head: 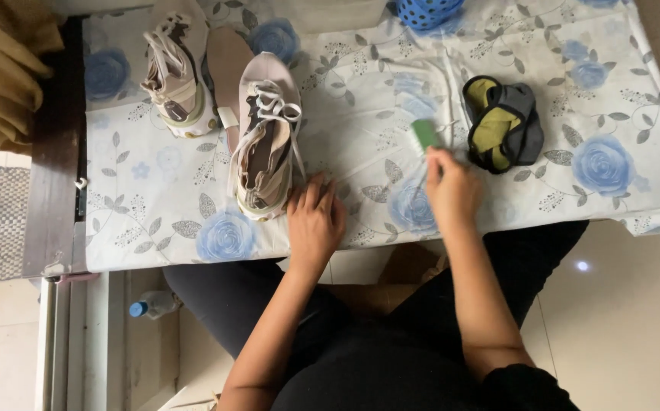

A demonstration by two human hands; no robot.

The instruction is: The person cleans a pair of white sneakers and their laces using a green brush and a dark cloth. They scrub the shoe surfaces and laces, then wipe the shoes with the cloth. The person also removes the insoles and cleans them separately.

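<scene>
Your right hand grips the green brush above the table; your left hand rests flat, fingers spread, beside the near sneaker, which no brush is touching yet

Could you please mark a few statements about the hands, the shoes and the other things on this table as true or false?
1. The right hand holds a green brush. True.
2. The left hand grips a shoe by its laces. False: it rests flat on the floral tablecloth, beside the nearer shoe.
3. Both shoes lie on the floor. False: the nearer shoe and the other shoe lie on the table.
4. A grey and yellow cloth item lies right of the brush. True.
5. A blue basket sits at the table's far edge. True.
</scene>
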